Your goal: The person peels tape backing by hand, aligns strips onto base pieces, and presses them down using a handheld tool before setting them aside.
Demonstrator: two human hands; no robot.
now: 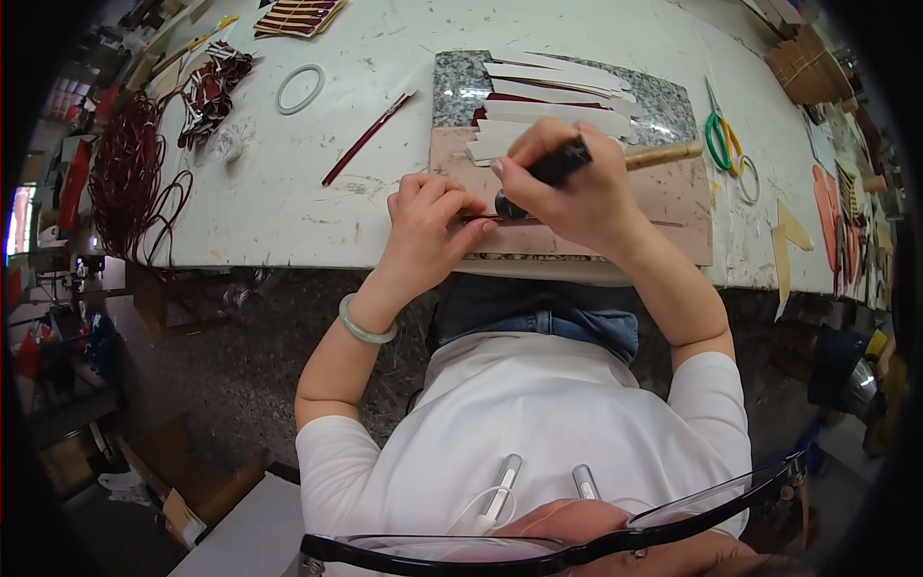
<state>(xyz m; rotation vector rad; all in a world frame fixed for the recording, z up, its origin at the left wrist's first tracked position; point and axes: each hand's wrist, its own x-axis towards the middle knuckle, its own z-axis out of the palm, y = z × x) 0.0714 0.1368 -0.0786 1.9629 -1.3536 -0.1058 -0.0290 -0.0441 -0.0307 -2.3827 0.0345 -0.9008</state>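
My left hand [435,221] lies near the front edge of a pinkish board [577,178], with its thumb and fingers pinched on a thin dark red strip [488,219]. My right hand [575,188] is wrapped round a black-handled tool [562,162] whose dark rounded end [509,205] is down at the strip, just beside my left fingertips. Its exact kind I cannot make out. Behind my hands, several white strips [558,111] with some dark red pieces lie on a speckled grey stone slab [461,77]. A wooden handle [668,155] sticks out to the right of my right hand.
On the white table [288,192], a narrow dark red strip [367,140] and a pale ring [301,89] lie to the left, with bundled dark red cords [125,178] farther out. Green-and-yellow scissors [721,139] and a roll of tape [749,180] lie right of the board.
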